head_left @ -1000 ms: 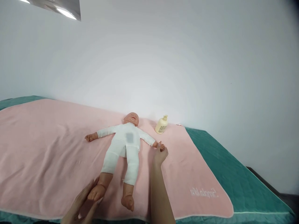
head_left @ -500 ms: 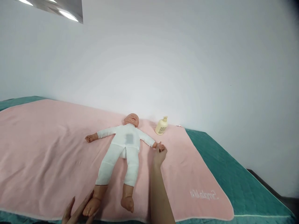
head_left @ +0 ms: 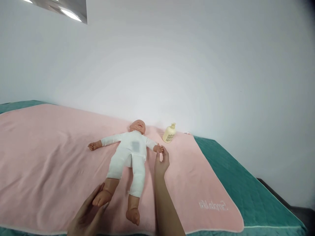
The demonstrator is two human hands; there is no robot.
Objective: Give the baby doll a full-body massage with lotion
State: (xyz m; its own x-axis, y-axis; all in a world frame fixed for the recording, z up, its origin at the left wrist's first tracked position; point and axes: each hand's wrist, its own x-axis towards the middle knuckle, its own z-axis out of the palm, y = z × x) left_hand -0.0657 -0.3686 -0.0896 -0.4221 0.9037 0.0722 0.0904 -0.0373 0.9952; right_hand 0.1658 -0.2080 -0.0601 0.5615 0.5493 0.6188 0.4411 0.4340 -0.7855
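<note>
A baby doll (head_left: 134,144) with a white cloth body lies on its back on the pink blanket (head_left: 69,157), its head toward the wall. My left hand (head_left: 90,209) grips the doll's foot at the left of the view from both sides, and that leg is raised and bent. With thumb and fingers, my right hand (head_left: 161,160) holds the doll's small hand at the right. Its other arm stretches out to the left, and its other leg rests straight on the blanket.
A pale yellow pump bottle (head_left: 169,133) stands on the blanket beside the doll's head, close to the white wall (head_left: 157,59). Beneath the blanket is a green quilted mattress (head_left: 221,164). A dark edge (head_left: 278,196) shows at the far right.
My left hand has moved up and forward, lifting and bending the doll's leg at the foot. My right hand has shifted left and up, bringing the doll's hand closer to its body.
</note>
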